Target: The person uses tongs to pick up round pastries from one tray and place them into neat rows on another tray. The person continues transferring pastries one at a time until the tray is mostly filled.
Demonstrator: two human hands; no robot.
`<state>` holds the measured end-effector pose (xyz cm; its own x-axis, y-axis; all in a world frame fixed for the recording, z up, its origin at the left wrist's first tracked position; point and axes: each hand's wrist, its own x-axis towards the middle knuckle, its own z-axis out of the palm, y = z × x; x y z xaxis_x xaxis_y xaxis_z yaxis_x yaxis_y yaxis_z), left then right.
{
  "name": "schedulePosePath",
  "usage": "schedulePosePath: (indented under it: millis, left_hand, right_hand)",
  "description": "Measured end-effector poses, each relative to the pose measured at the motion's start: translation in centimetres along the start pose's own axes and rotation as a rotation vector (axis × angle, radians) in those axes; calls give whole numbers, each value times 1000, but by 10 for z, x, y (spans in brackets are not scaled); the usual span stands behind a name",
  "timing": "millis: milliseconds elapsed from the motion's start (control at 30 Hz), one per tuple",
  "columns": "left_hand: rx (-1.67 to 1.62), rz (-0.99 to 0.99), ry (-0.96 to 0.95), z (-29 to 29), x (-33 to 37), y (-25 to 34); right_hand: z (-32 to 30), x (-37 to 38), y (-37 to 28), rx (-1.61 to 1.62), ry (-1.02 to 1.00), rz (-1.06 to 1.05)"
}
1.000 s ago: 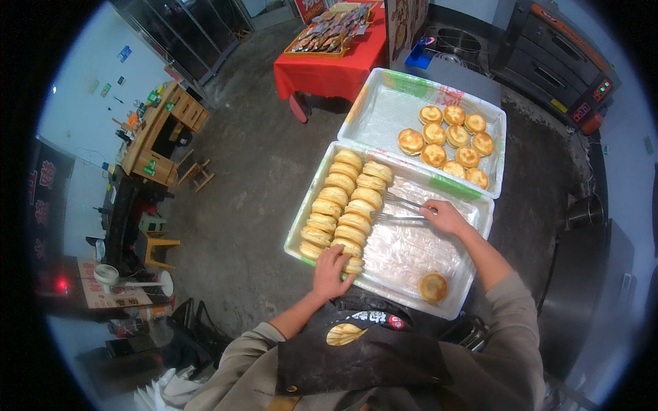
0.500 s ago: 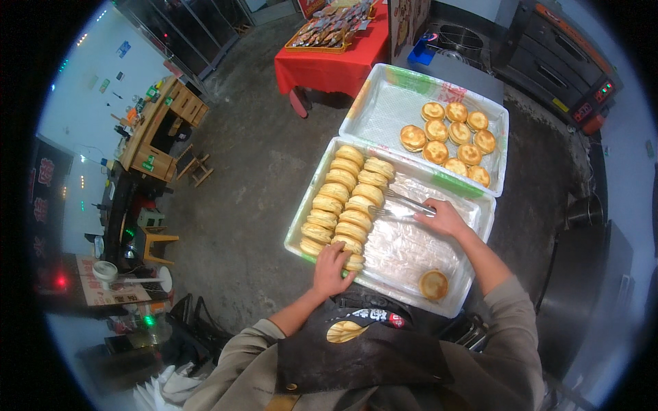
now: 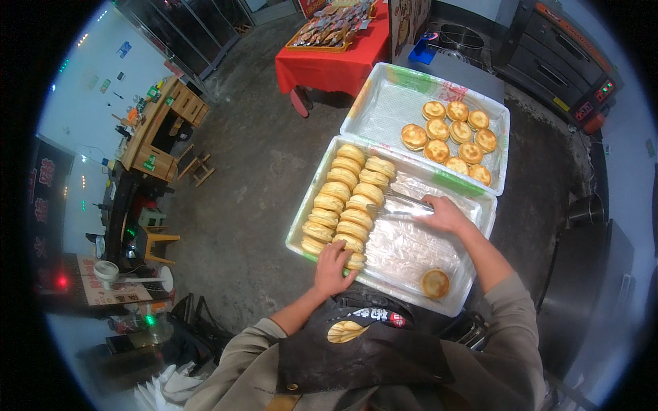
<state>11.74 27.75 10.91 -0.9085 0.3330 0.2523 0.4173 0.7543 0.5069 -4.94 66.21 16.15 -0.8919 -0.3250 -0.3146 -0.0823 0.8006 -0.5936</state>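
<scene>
Pastries [image 3: 356, 217], round and pale-sided, standing on edge in two long rows along the left part of the near white box [image 3: 418, 250], with one loose pastry [image 3: 434, 283] lying flat in the near right corner, well apart from the rows. Left hand [image 3: 333, 270] at the near end of the right-hand row, palm down, fingers curved over the last pastries and touching them; cannot tell whether pinching one. Right hand [image 3: 442, 216] closed around metal tongs [image 3: 408, 198], tips apart and at the middle of the same row; cannot tell whether clamped on anything. Just beyond the near box, a second white box [image 3: 384, 113] with brown-topped pastries [image 3: 460, 131] clustered toward the right. Farther off, a red-covered table [image 3: 322, 72] under packets [image 3: 332, 29]; at upper right, a dark oven [image 3: 555, 55].
</scene>
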Motion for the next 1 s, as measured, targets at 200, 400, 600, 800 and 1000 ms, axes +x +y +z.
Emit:
schedulePosePath:
  millis: [200, 400, 600, 800, 1000]
  left_hand:
    - [4, 2, 4, 1, 1, 0]
    - [5, 2, 1, 0, 0, 0]
    - [11, 2, -7, 0, -1, 1]
    - [5, -4, -13, 0, 0, 1]
    - [11, -5, -8, -1, -1, 3]
  right_hand:
    - [-4, 3, -6, 11, -16, -8]
    - [-3, -5, -18, -41, 25, -24]
    - [-4, 0, -20, -116, 33, -8]
    - [6, -2, -12, -161, 53, -20]
    - [13, 6, 6, -19, 105, -12]
